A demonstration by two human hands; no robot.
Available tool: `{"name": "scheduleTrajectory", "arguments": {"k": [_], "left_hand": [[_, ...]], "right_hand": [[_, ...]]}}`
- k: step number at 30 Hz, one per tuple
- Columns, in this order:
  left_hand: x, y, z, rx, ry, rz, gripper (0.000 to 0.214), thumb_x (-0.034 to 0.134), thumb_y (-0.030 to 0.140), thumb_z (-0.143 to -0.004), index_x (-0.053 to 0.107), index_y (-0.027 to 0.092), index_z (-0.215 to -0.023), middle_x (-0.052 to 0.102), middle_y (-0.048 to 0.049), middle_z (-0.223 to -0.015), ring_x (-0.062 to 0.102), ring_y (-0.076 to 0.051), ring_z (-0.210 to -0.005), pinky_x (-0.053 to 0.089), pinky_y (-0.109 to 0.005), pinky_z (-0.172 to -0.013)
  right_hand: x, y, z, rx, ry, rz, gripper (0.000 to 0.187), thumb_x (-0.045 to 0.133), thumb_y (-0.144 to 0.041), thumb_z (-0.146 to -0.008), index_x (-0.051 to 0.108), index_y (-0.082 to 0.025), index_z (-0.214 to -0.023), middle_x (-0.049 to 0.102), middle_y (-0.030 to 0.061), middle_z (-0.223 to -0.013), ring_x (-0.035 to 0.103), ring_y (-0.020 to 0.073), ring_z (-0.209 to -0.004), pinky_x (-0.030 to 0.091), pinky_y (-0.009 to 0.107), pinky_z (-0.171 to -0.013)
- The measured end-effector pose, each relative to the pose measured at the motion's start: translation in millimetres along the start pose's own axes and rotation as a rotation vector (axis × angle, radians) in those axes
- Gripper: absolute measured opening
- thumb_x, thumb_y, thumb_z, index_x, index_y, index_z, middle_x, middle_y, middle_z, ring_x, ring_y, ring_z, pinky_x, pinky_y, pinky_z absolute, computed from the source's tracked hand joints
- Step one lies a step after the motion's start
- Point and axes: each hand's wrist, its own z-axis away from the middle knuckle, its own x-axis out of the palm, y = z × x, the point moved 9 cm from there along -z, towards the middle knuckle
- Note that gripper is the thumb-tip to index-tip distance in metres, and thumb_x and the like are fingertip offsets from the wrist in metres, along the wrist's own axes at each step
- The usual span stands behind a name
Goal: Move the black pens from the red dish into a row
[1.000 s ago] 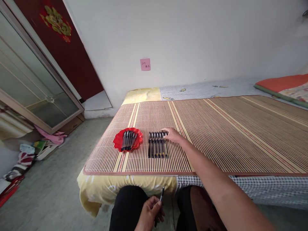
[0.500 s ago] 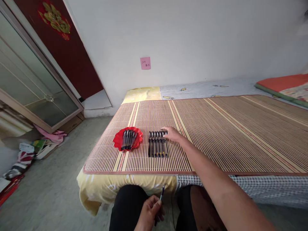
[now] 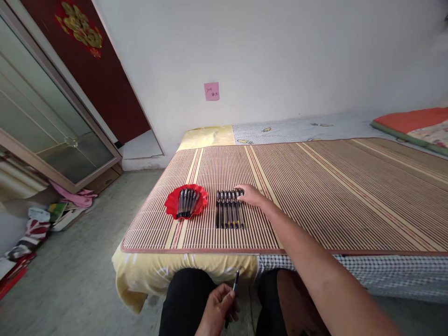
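A row of several dark pens [image 3: 229, 210] lies side by side on a striped bamboo mat [image 3: 315, 186] over a bed. My right hand [image 3: 251, 195] rests flat at the far right end of that row, its fingers stretched out and touching the tops of the pens. To the left of the row, a red scalloped dish [image 3: 186, 203] holds several more pens. Down by my knees, my left hand [image 3: 219, 310] is closed around a single black pen [image 3: 234, 289] that points upward.
The bed's front edge carries a yellow sheet [image 3: 168, 275] and a checked cover [image 3: 385, 275]. A folded orange quilt [image 3: 416, 123] lies far right. A glass door [image 3: 42, 126] and a heap of clothes [image 3: 45, 224] stand on the floor at left. A pink note [image 3: 212, 91] sticks to the wall.
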Motion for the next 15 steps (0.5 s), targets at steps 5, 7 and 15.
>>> {"name": "scheduleTrajectory", "arguments": {"k": [5,7,15], "left_hand": [[-0.1,-1,0,0.012,-0.003,0.003,0.068,0.073,0.083,-0.058,0.052,0.019,-0.070,0.064,-0.0009,-0.055,0.051,-0.010,-0.040,0.027,-0.021,-0.043],[-0.1,-1,-1,0.012,-0.006,0.001,0.068,0.073,0.083,-0.058,0.052,0.019,-0.070,0.064,-0.0009,-0.055,0.051,-0.010,-0.040,0.027,-0.021,-0.043],[-1.0,-3,-1,-0.003,-0.004,-0.004,0.068,0.073,0.083,-0.057,0.053,0.019,-0.070,0.064,-0.0009,-0.055,0.051,-0.010,-0.040,0.027,-0.021,-0.042]], "right_hand": [[-14,11,3,0.011,0.083,-0.031,0.043,0.059,-0.018,-0.089,0.064,-0.018,-0.133,0.066,0.0129,-0.132,0.065,0.0207,-0.104,0.049,0.038,-0.095],[-19,16,6,0.036,0.095,-0.022,0.041,0.057,-0.015,-0.090,0.066,-0.017,-0.130,0.065,0.0140,-0.133,0.064,0.0208,-0.107,0.048,0.036,-0.096],[-17,14,18,0.089,-0.019,-0.006,0.056,0.071,-0.023,-0.083,0.060,-0.018,-0.137,0.068,0.0129,-0.122,0.063,0.0154,-0.079,0.049,0.032,-0.075]]}}
